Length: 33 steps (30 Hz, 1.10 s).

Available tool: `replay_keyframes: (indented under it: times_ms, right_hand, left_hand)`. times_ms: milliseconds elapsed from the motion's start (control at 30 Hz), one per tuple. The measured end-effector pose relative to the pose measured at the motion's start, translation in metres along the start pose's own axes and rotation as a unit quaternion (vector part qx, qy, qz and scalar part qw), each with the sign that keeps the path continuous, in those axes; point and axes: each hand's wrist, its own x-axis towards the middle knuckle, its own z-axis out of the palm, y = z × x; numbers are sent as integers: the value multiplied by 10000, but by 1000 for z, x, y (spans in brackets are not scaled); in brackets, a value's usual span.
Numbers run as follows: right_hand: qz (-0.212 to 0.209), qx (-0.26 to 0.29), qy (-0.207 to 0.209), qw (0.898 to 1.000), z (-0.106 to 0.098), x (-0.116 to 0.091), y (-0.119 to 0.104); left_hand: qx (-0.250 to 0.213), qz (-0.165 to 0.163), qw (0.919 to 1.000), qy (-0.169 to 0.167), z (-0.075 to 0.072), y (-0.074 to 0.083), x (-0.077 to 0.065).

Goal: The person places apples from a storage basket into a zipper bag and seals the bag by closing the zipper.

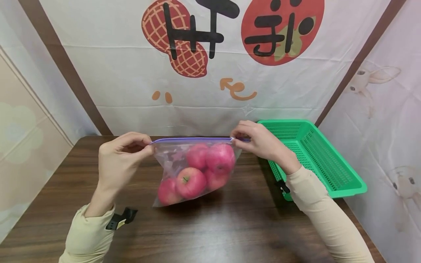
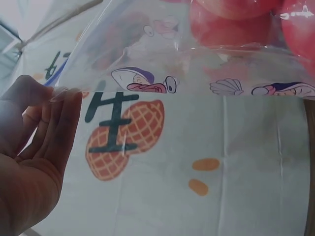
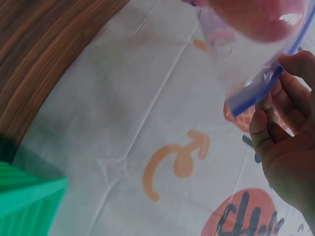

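A clear zip bag [image 1: 167, 160] with a purple zip strip along its top holds several red apples [image 1: 191, 182]. It hangs tilted over the table, its lower left corner lowest. My left hand [image 1: 120, 157] pinches the strip's left end between thumb and fingers. Near the other end, my right hand [image 1: 258, 140] grips the strip, with a small white piece at the fingertips. In the left wrist view, cartoon prints show on the bag [image 2: 142, 81] beside the left hand [image 2: 34, 152]. The right wrist view shows the strip's end [image 3: 253, 96] sticking out past the right hand [image 3: 288, 118].
A green plastic basket [image 1: 342, 160] stands at the right of the brown wooden table [image 1: 230, 226], behind my right forearm. A printed cloth [image 1: 131, 80] hangs along the table's back edge, and more cloth hangs at both sides.
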Motion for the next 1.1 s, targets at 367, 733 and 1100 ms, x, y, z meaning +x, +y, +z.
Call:
replay_keyframes:
  times_ms: [367,733,1100]
  right_hand:
    - [480,-448,108,9978,-14,-6,16]
    - [664,-396,-21,9970,-5,-3,19]
    - [818,-657,119,9944,8,25,24]
  left_hand:
    - [29,-442,9989,168,-13,-17,6]
    - [387,-750,9963,151,-11,-33,17]
    - [580,-994,9934,12,-13,-60,56]
